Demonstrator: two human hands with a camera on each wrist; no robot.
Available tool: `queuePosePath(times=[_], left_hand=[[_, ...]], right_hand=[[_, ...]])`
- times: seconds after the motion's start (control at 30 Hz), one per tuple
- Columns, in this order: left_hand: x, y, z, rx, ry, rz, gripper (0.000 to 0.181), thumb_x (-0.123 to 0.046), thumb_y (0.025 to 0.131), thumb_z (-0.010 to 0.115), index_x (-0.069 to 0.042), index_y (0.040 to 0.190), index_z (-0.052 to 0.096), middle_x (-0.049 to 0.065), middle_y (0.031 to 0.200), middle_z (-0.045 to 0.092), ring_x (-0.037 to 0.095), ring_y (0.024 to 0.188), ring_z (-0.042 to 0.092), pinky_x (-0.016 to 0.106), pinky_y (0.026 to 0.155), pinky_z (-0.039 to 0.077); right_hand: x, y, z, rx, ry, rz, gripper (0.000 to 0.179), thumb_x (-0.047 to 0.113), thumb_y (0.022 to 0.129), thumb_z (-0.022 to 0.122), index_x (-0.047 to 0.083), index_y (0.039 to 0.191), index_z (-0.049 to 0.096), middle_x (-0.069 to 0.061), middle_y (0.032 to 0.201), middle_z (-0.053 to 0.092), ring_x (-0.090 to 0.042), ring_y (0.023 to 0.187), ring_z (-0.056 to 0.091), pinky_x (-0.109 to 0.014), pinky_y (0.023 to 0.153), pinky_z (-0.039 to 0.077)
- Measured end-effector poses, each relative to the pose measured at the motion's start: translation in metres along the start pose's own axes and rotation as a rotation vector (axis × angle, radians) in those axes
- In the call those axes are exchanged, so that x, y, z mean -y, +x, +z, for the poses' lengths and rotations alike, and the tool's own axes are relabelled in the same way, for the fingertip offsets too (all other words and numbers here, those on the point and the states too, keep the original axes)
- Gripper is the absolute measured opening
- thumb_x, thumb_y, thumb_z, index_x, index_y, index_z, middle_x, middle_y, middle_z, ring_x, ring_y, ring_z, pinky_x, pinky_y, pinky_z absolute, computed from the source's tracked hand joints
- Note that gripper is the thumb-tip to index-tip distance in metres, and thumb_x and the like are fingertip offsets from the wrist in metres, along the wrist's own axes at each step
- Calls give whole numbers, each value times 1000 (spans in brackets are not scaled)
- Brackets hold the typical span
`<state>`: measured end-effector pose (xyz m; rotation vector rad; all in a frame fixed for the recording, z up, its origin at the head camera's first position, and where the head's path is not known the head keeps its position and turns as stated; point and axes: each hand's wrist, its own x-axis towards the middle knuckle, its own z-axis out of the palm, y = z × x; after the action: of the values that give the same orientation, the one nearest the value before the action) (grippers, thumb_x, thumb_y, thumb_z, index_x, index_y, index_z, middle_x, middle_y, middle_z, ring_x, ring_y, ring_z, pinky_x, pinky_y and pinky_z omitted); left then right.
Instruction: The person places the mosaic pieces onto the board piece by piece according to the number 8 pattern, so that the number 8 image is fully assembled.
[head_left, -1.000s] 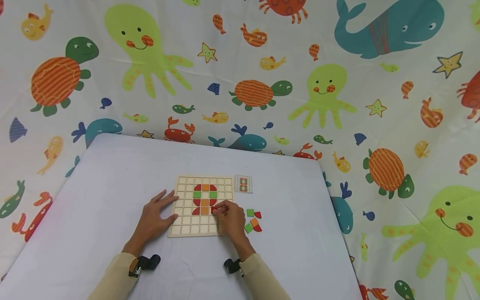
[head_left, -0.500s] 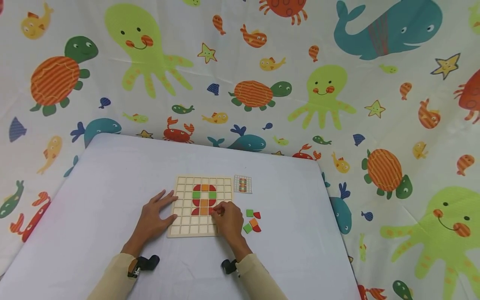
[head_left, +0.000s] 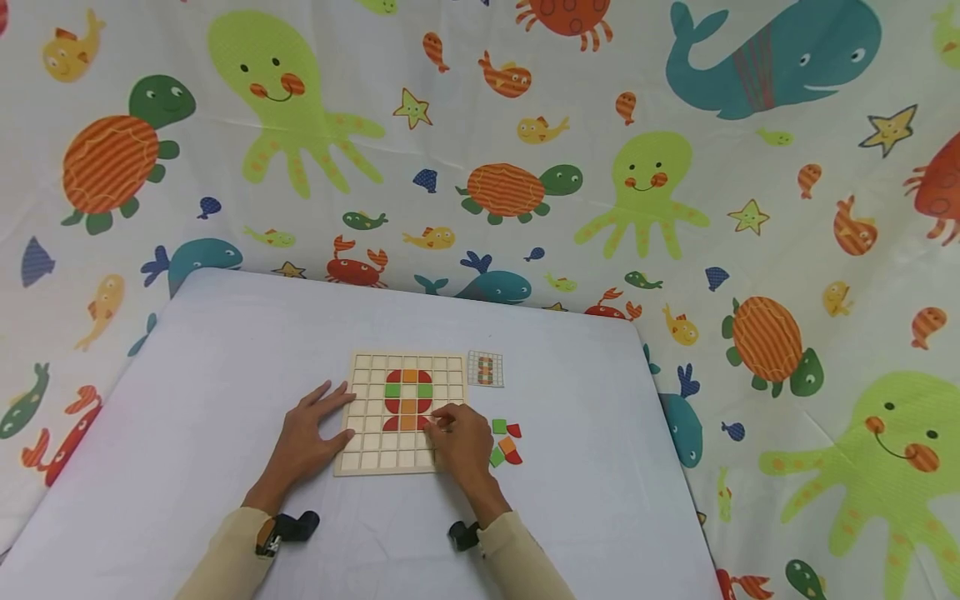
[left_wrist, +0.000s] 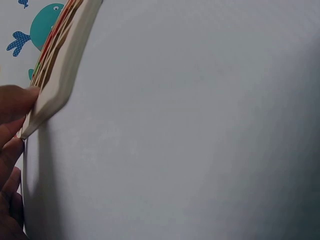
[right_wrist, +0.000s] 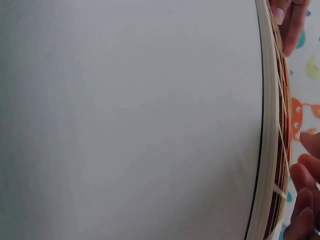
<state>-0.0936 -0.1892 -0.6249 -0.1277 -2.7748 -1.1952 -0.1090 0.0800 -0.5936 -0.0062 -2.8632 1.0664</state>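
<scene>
A wooden grid board point(head_left: 375, 458) lies on the table with red, green and orange tiles in its cells. My left hand point(head_left: 303, 437) rests at its left edge, thumb and forefinger spread; the left wrist view shows the thumb point(left_wrist: 20, 102) on the rim. Over the board's right side, my right hand point(head_left: 461, 442) has loosely bent fingers, with tips beside a red rounded tile point(head_left: 422, 423) in the lower row of the pattern. In the right wrist view these fingers point(right_wrist: 305, 172) show no tile between them. Whether a fingertip touches the tile, I cannot tell.
A small pattern card point(head_left: 486, 369) lies at the board's upper right. Loose tiles lie right of my right hand: a green square point(head_left: 498, 426), a red rounded tile point(head_left: 513, 431), an orange square point(head_left: 507, 445) and others. A sea-animal cloth point(head_left: 517, 242) hangs behind the white table point(head_left: 592, 392).
The red tile, tilted at my right fingertips a second ago, now lies in the cell right of the orange one. My right hand has shifted only slightly; the left hand stays at the board's edge.
</scene>
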Motion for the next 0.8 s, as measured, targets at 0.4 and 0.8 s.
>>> queuePosePath(times=[0.4, 0.8], left_hand=[[0, 0, 0, -4, 3, 12, 61, -12, 84, 83, -9, 143, 66, 19, 160, 54, 51, 153, 37, 79, 116, 32], [0, 0, 0, 7, 3, 3, 62, -13, 85, 83, -10, 144, 65, 19, 160, 53, 51, 154, 36, 80, 116, 31]], right_hand=[[-42, 4, -42, -27, 167, 29, 18, 23, 88, 88, 22, 105, 82, 4, 90, 75, -8, 72, 57, -22, 63, 47], [-86, 5, -72, -77, 165, 139, 22, 11, 87, 87, 20, 106, 82, 3, 92, 75, -12, 74, 58, -22, 64, 48]])
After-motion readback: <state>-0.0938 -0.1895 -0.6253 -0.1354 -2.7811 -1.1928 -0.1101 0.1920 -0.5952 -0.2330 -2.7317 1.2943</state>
